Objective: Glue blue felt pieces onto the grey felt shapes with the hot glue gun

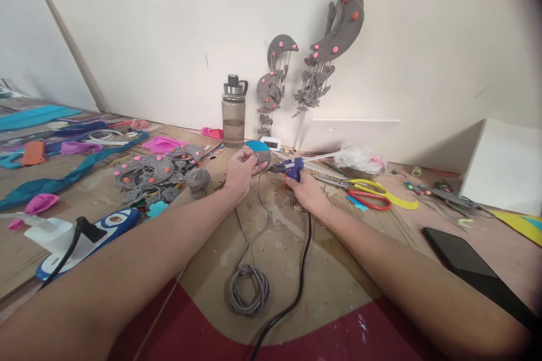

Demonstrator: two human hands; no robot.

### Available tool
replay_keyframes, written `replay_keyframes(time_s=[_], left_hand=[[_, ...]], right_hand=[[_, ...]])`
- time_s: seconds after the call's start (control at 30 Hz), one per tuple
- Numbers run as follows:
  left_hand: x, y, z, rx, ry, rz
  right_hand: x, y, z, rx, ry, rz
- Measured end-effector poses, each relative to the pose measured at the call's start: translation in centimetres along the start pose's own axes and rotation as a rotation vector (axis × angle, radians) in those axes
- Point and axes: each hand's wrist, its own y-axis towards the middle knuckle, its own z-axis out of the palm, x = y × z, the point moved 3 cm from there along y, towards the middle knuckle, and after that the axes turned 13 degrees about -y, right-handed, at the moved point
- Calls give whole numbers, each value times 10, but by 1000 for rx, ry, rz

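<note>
Between the fingers of my left hand (240, 172) is a round disc (259, 149), blue on its upper part and grey below. My right hand (310, 189) is wrapped around a blue glue gun (293, 168), whose nozzle points left toward the disc. A black cord (305, 259) runs from the glue gun down to the front edge. Grey cord (249, 290) lies coiled on the cardboard below my hands, with strands running up toward the disc. A ball of grey yarn (198, 180) rests left of my left hand.
A water bottle (234, 115) stands by the white wall, where grey moon-shaped hangings (339, 34) hang. Red-handled scissors (370, 198) lie right of the glue gun. A phone (459, 256) is at the right, a power strip (114, 225) at the left. Grey felt pieces (146, 172) are piled at the left.
</note>
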Motion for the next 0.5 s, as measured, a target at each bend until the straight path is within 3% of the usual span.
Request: replay_keyframes(time_s=[0.1, 0.2, 0.33, 0.5], left_hand=[[2, 0, 0, 1, -1, -8], [2, 1, 0, -18, 1, -4], [2, 3, -4, -72, 35, 13], [4, 5, -7, -82, 51, 18]], right_hand=[[-4, 4, -3, 13, -73, 65], [-4, 6, -7, -86, 239, 42], [7, -2, -11, -185, 642, -95], [24, -22, -8, -109, 639, -274]])
